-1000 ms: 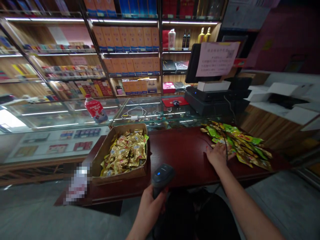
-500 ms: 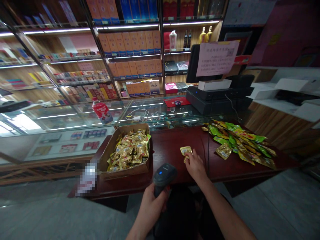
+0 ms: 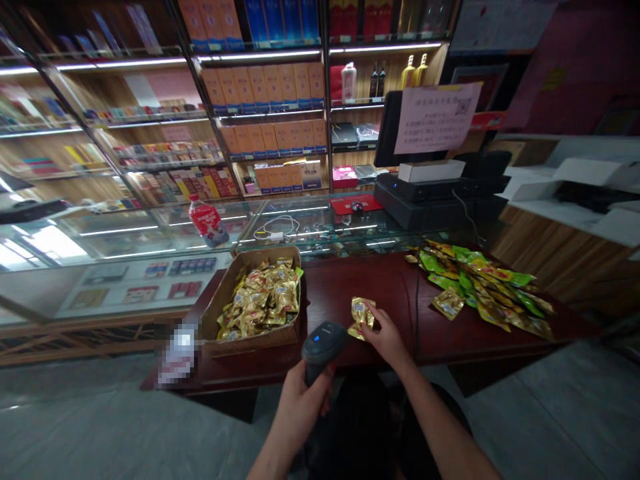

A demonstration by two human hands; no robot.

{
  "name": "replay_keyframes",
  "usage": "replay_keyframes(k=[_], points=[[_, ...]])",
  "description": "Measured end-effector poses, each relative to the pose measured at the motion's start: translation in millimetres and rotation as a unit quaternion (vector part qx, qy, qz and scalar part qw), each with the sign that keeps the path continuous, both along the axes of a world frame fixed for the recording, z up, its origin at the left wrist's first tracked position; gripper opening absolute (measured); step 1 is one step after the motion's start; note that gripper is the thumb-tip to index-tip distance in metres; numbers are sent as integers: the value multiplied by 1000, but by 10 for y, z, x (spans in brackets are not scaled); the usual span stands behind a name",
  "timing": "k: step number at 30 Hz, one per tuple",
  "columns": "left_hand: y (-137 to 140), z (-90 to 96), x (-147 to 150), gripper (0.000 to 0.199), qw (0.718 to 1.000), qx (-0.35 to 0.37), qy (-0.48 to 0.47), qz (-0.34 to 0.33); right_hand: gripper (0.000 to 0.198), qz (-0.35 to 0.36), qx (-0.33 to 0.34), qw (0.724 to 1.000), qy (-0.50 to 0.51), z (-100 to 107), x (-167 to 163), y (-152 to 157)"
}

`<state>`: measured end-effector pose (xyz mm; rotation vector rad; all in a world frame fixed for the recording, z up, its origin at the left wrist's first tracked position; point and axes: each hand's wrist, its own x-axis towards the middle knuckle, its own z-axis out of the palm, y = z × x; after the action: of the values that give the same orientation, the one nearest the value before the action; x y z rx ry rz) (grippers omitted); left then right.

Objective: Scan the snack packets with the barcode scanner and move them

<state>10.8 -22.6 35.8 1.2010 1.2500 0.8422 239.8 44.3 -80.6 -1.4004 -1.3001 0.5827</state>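
My left hand (image 3: 304, 399) is wrapped round the handle of a dark barcode scanner (image 3: 324, 345), whose head with a small blue light points forward over the table's near edge. My right hand (image 3: 386, 335) pinches a gold snack packet (image 3: 361, 317) at its right side, just above or on the tabletop; I cannot tell which. To the left, a cardboard box (image 3: 214, 348) is filled with similar gold packets (image 3: 263, 293). On the right side lies a heap of green and gold packets (image 3: 475, 280), with one gold packet (image 3: 450, 303) at its near left edge.
The dark red table (image 3: 330, 280) meets a glass display counter (image 3: 310, 230) bearing a red-labelled bottle (image 3: 209, 221), a white cable (image 3: 276, 235), a mouse (image 3: 357, 207) and a monitor (image 3: 387, 133). A dark cord (image 3: 417, 307) hangs down across the table.
My right hand has moved left with the gold packet, which now shows more of its face beside the scanner. The scanner has shifted slightly left and up.
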Motion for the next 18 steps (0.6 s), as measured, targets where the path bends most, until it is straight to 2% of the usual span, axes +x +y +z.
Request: replay_keyframes(k=[7, 14, 18], points=[[95, 14, 19, 38, 1000, 6, 12, -23, 55, 32, 54, 996, -64, 60, -68, -149], [111, 19, 40, 38, 999, 13, 31, -38, 61, 56, 23, 997, 47, -6, -101, -131], [117, 22, 43, 39, 999, 13, 37, -34, 62, 53, 24, 996, 68, -40, -93, -123]])
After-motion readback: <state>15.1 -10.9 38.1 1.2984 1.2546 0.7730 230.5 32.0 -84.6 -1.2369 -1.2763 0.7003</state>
